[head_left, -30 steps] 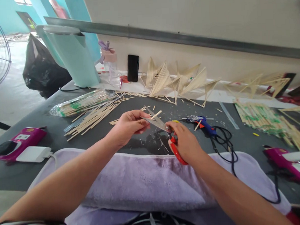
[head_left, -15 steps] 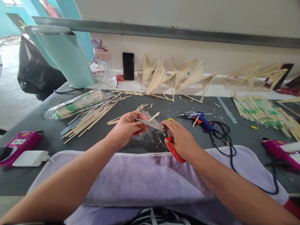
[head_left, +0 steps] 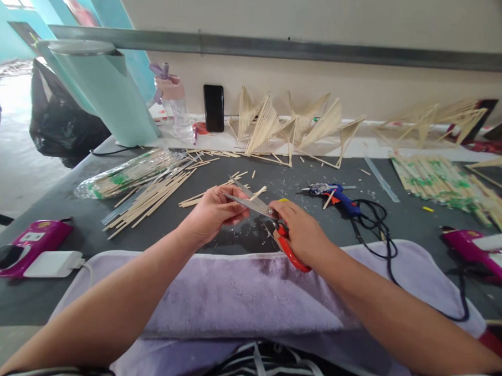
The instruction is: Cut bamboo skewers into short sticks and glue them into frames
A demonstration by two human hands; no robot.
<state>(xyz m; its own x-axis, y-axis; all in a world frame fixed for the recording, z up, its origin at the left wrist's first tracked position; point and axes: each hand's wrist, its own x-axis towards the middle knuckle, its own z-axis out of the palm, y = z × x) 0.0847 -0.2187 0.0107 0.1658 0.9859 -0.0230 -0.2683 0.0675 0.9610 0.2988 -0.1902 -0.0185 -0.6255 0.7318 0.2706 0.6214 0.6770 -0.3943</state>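
Note:
My right hand [head_left: 298,230] is closed round the red handles of a pair of scissors [head_left: 255,203], whose blades are parted and point up to the left. Between the blades lies a short wooden stick [head_left: 258,194], its tip sticking out on the far side. My left hand [head_left: 219,211] pinches the stick's other end, with its fingers close by the blades. Several loose wooden sticks [head_left: 189,202] lie on the dark table just behind my left hand. Small offcuts and shavings are scattered below the scissors.
A blue glue gun [head_left: 338,198] with a coiled black cord rests at the right. Stick structures [head_left: 269,126] stand by the wall, near a phone [head_left: 214,108] and a bottle [head_left: 176,111]. Piled sticks [head_left: 152,200] lie left, a lilac towel [head_left: 239,299] along the front edge.
Both hands and the scissors stay in nearly the same place. The stick's tip has turned slightly between the blades, and the camera view has shifted a little.

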